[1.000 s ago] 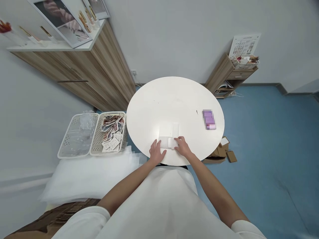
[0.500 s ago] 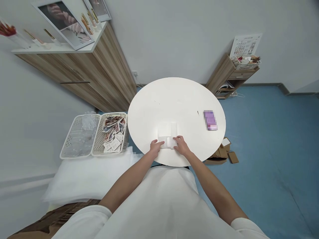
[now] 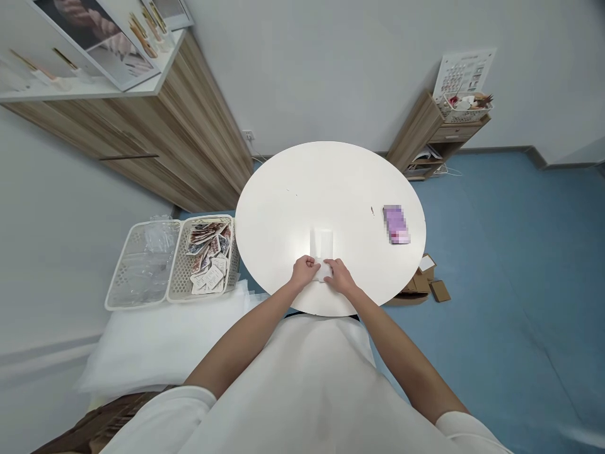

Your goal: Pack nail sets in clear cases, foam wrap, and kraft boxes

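Note:
A thin white sheet (image 3: 324, 241), perhaps packing foam, lies folded near the front edge of the white oval table (image 3: 274, 208). Its near part is doubled over into a small flat packet. My left hand (image 3: 304, 270) has its fingers curled in a pinch at the packet's left side. On the right side, my right hand (image 3: 340, 276) grips the packet with thumb and fingertips. What lies inside the folds, if anything, is hidden.
A blurred purple item (image 3: 396, 224) lies on the table's right side. At the left stand a basket of printed cards (image 3: 230, 268) and a basket of clear plastic bags (image 3: 123, 265), beside a stack of white sheets (image 3: 165, 347). Cardboard boxes (image 3: 416, 284) sit on the floor at right.
The left flap of the sheet has been folded inward, making it narrower. My left hand has moved right and its fingers have closed. The view has shifted slightly.

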Available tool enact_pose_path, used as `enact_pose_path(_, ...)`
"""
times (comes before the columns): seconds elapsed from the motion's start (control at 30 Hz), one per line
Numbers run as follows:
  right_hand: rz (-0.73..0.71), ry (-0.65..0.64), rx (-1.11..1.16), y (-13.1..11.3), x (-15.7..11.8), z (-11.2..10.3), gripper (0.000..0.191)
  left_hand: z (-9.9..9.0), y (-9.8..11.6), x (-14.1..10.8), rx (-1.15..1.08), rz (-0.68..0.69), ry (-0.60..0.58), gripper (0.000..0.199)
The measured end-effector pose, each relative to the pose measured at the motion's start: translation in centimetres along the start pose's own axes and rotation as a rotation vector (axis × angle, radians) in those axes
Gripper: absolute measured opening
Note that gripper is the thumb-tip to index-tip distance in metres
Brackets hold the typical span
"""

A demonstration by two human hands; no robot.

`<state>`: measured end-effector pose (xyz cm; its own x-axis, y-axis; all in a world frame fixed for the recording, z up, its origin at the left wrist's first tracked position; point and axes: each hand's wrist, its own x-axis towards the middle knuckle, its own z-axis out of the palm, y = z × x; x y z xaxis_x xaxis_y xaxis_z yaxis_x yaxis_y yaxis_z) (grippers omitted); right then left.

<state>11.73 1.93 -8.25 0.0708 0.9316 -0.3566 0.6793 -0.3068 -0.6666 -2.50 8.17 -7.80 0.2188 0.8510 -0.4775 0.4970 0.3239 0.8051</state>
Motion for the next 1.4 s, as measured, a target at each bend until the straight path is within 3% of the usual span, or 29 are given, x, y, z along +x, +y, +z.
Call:
enact_pose_path(0.27,0.025,0.028,0.139,-0.1,0.6,0.0,0.043,1.5,0.1,-0.5,0.164,0.09,-0.048,0.018)
enact_pose_path(0.37,0.113,0.052,0.252,-0.6,1.0,0.0,0.027,1.7,0.0,-1.5,0.246,0.2,-0.089,0.022)
enact_pose_path(0.47,0.233,0.101,0.226,-1.1,1.5,0.3,0.017,1.9,-0.2,-2.7,0.337,0.306,-0.124,0.023)
enact_pose_path(0.57,0.276,0.133,0.162,-1.3,1.8,0.6,0.013,1.4,-0.7,-3.3,0.309,0.353,-0.145,0.026)
enact_pose_path(0.73,0.25,0.138,0.132,-1.1,2.0,0.8,0.011,-0.5,-1.4,-2.3,0.343,0.488,0.032,0.027)
enact_pose_path(0.83,0.243,0.124,0.128,-0.9,1.9,0.6,0.013,-0.5,-1.5,-1.2,0.507,0.599,-0.047,0.03)
enact_pose_path(0.93,0.174,0.085,0.104,-0.7,1.2,0.1,0.021,0.1,-1.5,-0.8,0.659,0.644,-0.117,0.037)
enact_pose_path(1.07,-0.122,0.079,-0.075,-0.4,-0.4,-0.9,0.047,0.3,-1.6,-0.8,0.742,0.646,-0.141,0.039)
enact_pose_path(1.13,-0.257,0.012,-0.203,-0.2,-0.8,-1.1,0.063,0.2,-1.6,-0.7,0.749,0.649,-0.161,0.04)
enact_pose_path(1.23,-0.315,-0.101,-0.318,-0.2,-0.2,-1.1,0.08,-0.1,-1.3,-0.3,0.709,0.642,-0.166,0.043)
enact_pose_path(1.4,-0.389,-0.151,-0.348,-0.6,0.7,-1.4,0.074,-0.7,-0.2,0.0,0.602,0.599,-0.19,0.048)
